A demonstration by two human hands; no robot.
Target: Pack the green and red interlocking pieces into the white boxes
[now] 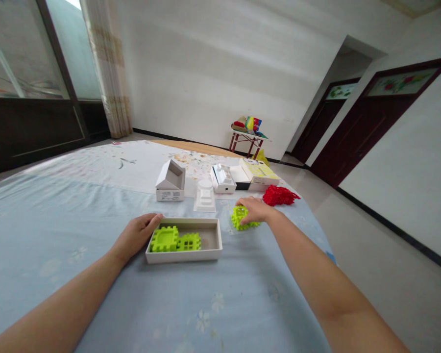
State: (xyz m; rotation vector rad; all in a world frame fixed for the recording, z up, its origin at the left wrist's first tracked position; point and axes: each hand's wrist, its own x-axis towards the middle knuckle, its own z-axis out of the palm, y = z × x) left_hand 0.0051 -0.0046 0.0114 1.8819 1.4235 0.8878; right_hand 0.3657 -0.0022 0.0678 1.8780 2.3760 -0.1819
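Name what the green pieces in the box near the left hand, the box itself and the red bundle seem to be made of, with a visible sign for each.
Green pieces: probably moulded plastic, fairly matte; even colour, regular toothed edges.
Box: likely cardboard, smooth and white outside; thin straight walls, greyish inside.
Red bundle: perhaps yarn or shredded paper; rough, uneven surface, too small to be sure.

- And front and centre on the table (pixel 143 299), it's the tray (pixel 183 257), tiles (pixel 165 239) in its left part!
- Left hand (pixel 137 234) at the tray's far left corner.
- Right of the tray, right hand (pixel 255 210) over the stack (pixel 238 219), heap (pixel 280 195) behind and farther right.
- Behind the tray, left to right: lidded box (pixel 170 195), insert (pixel 205 197), small box (pixel 226 188), carton (pixel 261 171).
- Way back, near the wall (pixel 198 73), a stand (pixel 250 137)!
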